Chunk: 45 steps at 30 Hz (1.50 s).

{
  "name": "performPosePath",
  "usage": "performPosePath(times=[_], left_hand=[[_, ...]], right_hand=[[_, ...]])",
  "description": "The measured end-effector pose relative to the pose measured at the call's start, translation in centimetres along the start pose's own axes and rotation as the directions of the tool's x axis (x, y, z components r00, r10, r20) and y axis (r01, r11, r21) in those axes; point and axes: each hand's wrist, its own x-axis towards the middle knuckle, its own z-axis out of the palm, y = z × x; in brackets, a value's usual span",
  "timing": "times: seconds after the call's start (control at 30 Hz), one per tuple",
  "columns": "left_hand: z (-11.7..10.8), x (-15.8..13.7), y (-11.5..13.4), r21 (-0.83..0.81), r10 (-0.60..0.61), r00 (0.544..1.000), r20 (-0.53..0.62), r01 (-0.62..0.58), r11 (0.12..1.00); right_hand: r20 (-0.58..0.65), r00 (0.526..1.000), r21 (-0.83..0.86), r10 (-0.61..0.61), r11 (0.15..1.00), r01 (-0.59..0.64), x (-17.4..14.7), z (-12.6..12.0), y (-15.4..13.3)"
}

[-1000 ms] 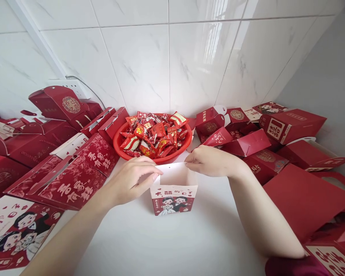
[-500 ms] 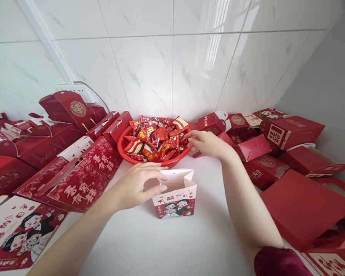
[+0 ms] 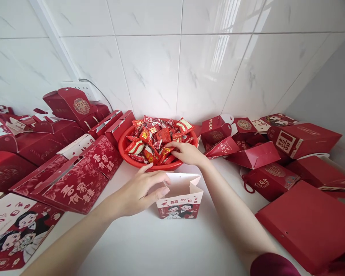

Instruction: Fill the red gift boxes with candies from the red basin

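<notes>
In the middle stands an open-topped paper gift box [image 3: 179, 209], upright, with a cartoon bride and groom on its front. My left hand [image 3: 143, 191] is at the box's left upper edge, fingers and thumb spread apart; whether it touches the rim is unclear. Behind the box, a red plastic basin [image 3: 138, 163] holds a heap of wrapped candies [image 3: 152, 140], mostly red with some gold and cream. My right hand [image 3: 188, 154] reaches over the basin's right front rim, its slightly bent fingers on the candies. Thumb and forefinger look apart, and no candy shows lifted between them.
Red gift boxes [image 3: 84, 178] line the left side, with a flat cartoon-printed box [image 3: 25, 230] nearest. More red boxes [image 3: 301, 140] crowd the right, including a large plain one [image 3: 307, 222]. Behind is a white tiled wall [image 3: 149, 73] with a power strip [image 3: 86, 90].
My right hand has moved left and down from beside the basin onto the candies. My left hand stays beside the gift box. The view has shifted slightly.
</notes>
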Motion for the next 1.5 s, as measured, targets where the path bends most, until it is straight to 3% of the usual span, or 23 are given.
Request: performPosePath(times=[0.13,0.6,0.8,0.93,1.03,1.13,1.23,1.37,1.5], left_hand=[[0.0,0.1,-0.1,-0.018,-0.003,1.000,0.012,0.003,1.000],[0.2,0.2,-0.3,-0.010,0.020,1.000,0.017,-0.020,1.000],[0.1,0.2,-0.2,-0.019,0.025,1.000,0.002,-0.025,0.999],[0.1,0.1,-0.3,-0.023,0.021,1.000,0.007,-0.021,1.000],[0.0,0.2,-0.4,-0.019,0.018,1.000,0.012,-0.018,1.000],[0.0,0.2,-0.4,-0.017,0.018,1.000,0.007,-0.017,1.000],[0.0,0.2,-0.3,-0.023,0.019,1.000,-0.001,-0.019,1.000],[0.1,0.2,-0.4,-0.022,0.015,1.000,0.003,-0.015,1.000],[0.1,0.2,-0.5,-0.008,0.015,1.000,0.009,-0.015,1.000]], right_hand=[[0.036,0.999,0.068,-0.024,0.997,0.021,0.0,-0.6,0.2],[-0.058,0.995,0.369,0.086,0.928,-0.058,0.0,-1.0,0.6],[-0.113,0.992,0.556,0.055,0.831,0.017,0.1,-0.6,-0.1],[-0.092,0.995,0.332,0.036,0.943,-0.004,0.1,-0.4,0.1],[-0.179,0.982,0.139,0.059,0.990,-0.034,-0.1,-0.8,0.4],[-0.291,0.952,-0.049,0.095,0.992,-0.114,-0.5,-1.8,0.6],[-0.318,0.938,-0.170,0.137,0.965,-0.199,-1.1,-3.2,0.7],[-0.243,0.958,-0.266,0.150,0.940,-0.214,-2.0,-4.6,0.6],[-0.078,0.982,-0.338,0.174,0.922,-0.190,-1.9,-4.0,0.4]])
